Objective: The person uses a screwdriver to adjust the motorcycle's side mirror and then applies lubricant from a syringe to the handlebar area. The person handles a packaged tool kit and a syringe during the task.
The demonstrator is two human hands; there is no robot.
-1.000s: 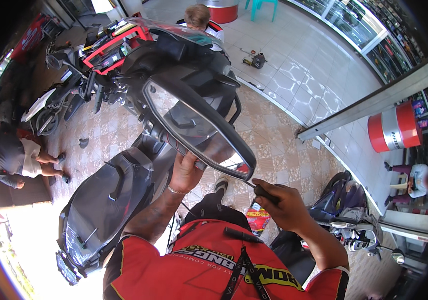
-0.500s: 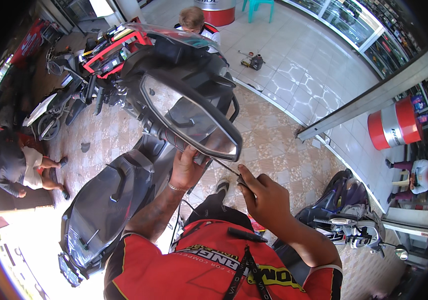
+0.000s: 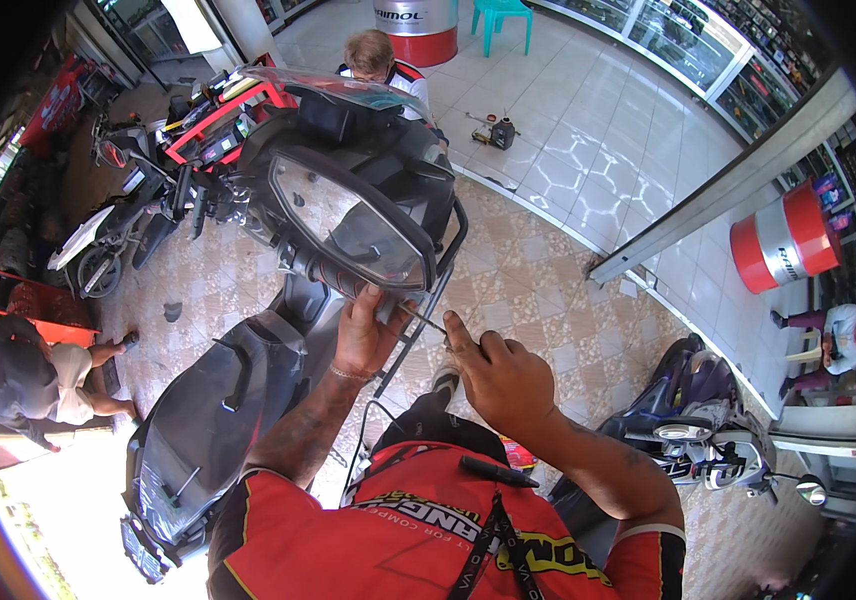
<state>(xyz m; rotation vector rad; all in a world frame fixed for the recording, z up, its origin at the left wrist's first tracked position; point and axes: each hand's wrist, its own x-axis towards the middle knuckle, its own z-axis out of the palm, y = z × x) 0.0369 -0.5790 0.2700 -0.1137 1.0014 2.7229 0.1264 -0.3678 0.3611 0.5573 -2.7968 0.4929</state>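
My left hand (image 3: 360, 340) is closed around the outer end of the handlebar grip (image 3: 336, 272) of a dark scooter, just below its large angular mirror (image 3: 353, 222). The fingers partly hide what they hold there. From the right, my right hand (image 3: 503, 375) grips a screwdriver (image 3: 424, 318), its handle mostly covered by the fingers. The thin shaft points up and left, its tip at the bar end beside my left hand. My right index finger lies stretched along the tool. The scooter's long black seat (image 3: 198, 425) reaches toward the lower left, with a small tool lying on it.
Beyond the scooter's front a person (image 3: 373, 60) is low down, near a red tool rack (image 3: 210, 140). Another person (image 3: 43, 375) bends at the left. A parked motorcycle (image 3: 688, 430) stands at the right, below a metal post (image 3: 728, 180) and a red-and-silver drum (image 3: 783, 240).
My right hand and the screwdriver have moved left, closer to my left hand. The mirror appears farther left and higher in view. The person at the left has shifted lower.
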